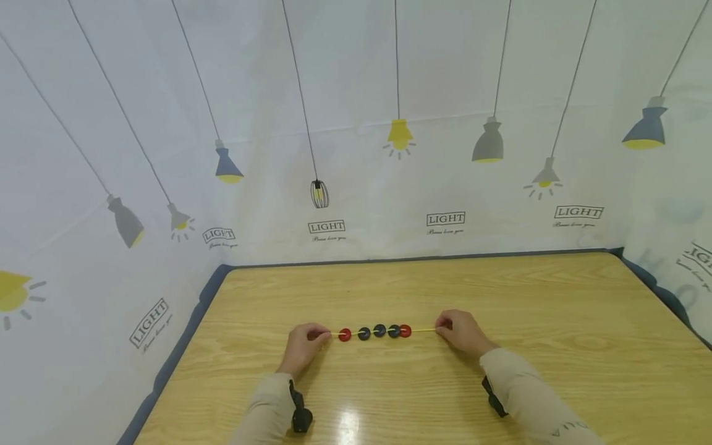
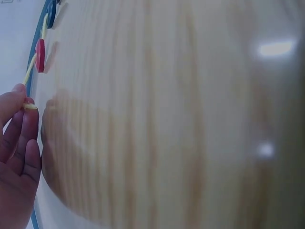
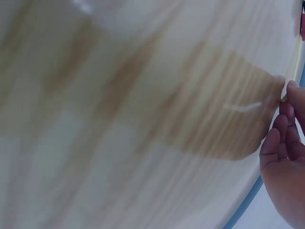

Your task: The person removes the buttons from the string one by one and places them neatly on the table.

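A yellow string (image 1: 423, 330) is stretched between both hands, low over the table. My left hand (image 1: 305, 347) pinches its left end between thumb and forefinger; a short tail of string pokes out past the fingertips in the left wrist view. At the other end, my right hand (image 1: 463, 332) pinches the string the same way. Several round button-like discs are threaded on it: a red disc (image 1: 345, 334) nearest the left hand, dark discs (image 1: 379, 330) in the middle, and another red disc (image 1: 405, 331) touching the rightmost dark one. A longer bare stretch lies beside the right hand.
The wood-patterned tabletop (image 1: 361, 290) has a dark blue border (image 1: 367, 261) at its back and sides. White cloth walls (image 1: 361, 154) printed with hanging lamps surround it. Black wrist straps (image 1: 301, 415) sit at both sleeves.
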Available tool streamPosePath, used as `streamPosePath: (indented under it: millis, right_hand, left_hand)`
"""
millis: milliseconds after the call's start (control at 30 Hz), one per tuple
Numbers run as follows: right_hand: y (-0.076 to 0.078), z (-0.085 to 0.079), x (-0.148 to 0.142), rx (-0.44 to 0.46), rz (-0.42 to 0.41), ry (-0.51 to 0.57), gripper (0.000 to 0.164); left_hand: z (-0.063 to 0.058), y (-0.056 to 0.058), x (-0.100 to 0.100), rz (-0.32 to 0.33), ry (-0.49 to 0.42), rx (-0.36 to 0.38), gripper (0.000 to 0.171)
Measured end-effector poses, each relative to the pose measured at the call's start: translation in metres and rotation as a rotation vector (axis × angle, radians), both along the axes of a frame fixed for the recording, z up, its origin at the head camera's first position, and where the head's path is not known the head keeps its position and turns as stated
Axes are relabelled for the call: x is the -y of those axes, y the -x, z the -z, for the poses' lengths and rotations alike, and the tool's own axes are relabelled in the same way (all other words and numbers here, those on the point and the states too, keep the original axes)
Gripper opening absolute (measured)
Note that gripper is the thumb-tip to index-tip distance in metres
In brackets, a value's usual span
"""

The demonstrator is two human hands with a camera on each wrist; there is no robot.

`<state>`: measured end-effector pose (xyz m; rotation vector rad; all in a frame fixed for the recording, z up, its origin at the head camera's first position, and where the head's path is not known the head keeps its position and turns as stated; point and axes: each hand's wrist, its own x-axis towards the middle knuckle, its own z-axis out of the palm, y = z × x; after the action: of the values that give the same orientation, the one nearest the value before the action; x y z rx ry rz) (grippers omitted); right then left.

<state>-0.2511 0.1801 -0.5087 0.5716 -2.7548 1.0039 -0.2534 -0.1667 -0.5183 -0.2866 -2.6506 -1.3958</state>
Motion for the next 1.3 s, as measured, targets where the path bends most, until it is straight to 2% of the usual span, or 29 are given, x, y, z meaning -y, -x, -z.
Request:
streamPosePath:
  millis: [200, 500, 933, 1300]
  right_hand:
    - [-0.003, 0.000, -0.014, -0.014, -0.006, 0.007, 0.008]
    - [-0.009, -0.002, -0.042, -0.016, -0.021, 0.008, 0.010]
    - [-0.019, -0.004, -0.071, -0.015, 0.033, -0.022, 0.011]
    - [-0.021, -0.007, -0.085, 0.002, 0.037, -0.065, 0.011]
  left_hand:
    - [-0.001, -0.001, -0.015, 0.043, -0.003, -0.017, 0.007]
    - [0.001, 0.002, -0.048, 0.047, -0.042, 0.028, 0.008]
    - [0.001, -0.004, -0.082, 0.158, 0.021, -0.040, 0.006]
    - [0.000, -0.005, -0.093, 0.129, -0.054, 0.000, 0.007]
